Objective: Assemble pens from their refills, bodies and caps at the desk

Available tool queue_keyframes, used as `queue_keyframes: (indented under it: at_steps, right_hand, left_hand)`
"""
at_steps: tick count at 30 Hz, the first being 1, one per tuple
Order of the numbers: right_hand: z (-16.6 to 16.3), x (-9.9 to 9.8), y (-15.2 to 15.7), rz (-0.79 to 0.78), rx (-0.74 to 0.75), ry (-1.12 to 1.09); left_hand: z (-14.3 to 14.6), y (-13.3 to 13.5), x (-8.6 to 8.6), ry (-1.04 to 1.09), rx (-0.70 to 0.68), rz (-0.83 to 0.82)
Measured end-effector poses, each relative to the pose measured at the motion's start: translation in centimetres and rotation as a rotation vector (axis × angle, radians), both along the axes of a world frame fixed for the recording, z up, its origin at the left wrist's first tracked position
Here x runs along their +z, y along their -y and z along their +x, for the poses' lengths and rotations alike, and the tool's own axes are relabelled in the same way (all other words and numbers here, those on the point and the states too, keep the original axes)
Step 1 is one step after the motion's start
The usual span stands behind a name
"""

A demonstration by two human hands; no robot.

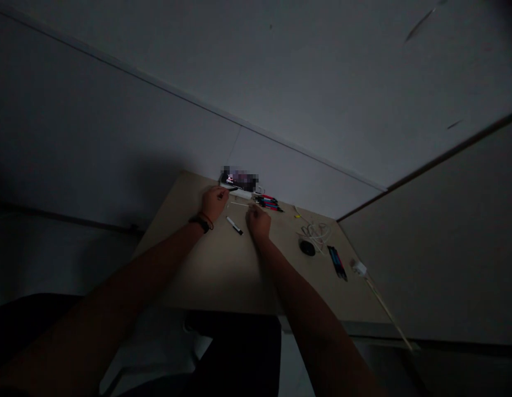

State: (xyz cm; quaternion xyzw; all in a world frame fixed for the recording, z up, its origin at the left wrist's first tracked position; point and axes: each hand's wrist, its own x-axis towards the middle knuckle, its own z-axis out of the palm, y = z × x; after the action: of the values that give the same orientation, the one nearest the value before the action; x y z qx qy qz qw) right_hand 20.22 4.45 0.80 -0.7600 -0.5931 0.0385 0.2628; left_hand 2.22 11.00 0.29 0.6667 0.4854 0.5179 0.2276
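Note:
My left hand [214, 203], with a dark band at the wrist, is closed near the back of the table. A slim dark pen-like piece [232, 190] sticks out from its fingertips. Closed a little to the right is my right hand [259, 221], pinching a thin white stick [239, 204] that resembles a pen refill and points left. Between my forearms lies a white and black marker [235, 225]. Several pens [270, 203], black with red and blue parts, lie in a bunch just beyond my right hand. The dim light hides finer detail at the fingertips.
At the back, against the wall, stands a dark, partly blurred object [239, 179] beside a white strip [241, 193]. To the right are a black mouse [307, 247], coiled white cable [317, 234], more pens [337, 263] and a white plug [358, 267] at the table's edge.

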Motion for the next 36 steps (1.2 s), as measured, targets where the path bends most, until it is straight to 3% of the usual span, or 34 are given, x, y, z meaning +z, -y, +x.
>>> queue_keyframes:
  at_steps: [2,6,9,20,26,32,36]
  right_hand:
    - [0.4,-0.3,-0.4,0.081,0.028,-0.112]
    - [1.1,-0.7,-1.7,0.304,0.04,-0.319]
    - [1.4,-0.9,-2.4,0.365,0.048,-0.45]
    - [-0.2,-0.7,-2.7,0.402,0.14,-0.716]
    - [-0.4,-0.9,-2.8,0.426,0.057,-0.915]
    - [-1.5,-1.0,-2.5,0.335,0.242,-0.973]
    - [-1.8,-1.1,-2.5,0.303,0.261,-0.982]
  left_hand:
    - [-0.2,0.0,-0.1,0.057,0.051,-0.041]
    - [0.1,-0.1,-0.4,0.095,-0.04,-0.078]
    - [0.3,0.0,-0.6,0.106,-0.095,-0.096]
    - [-0.4,0.2,0.3,-0.003,-0.199,-0.169]
    - [-0.3,0.2,0.4,-0.02,-0.234,-0.181]
    - [-0.3,0.2,0.5,0.025,-0.229,-0.166]
    - [-0.4,0.1,0.4,0.017,-0.211,-0.143]
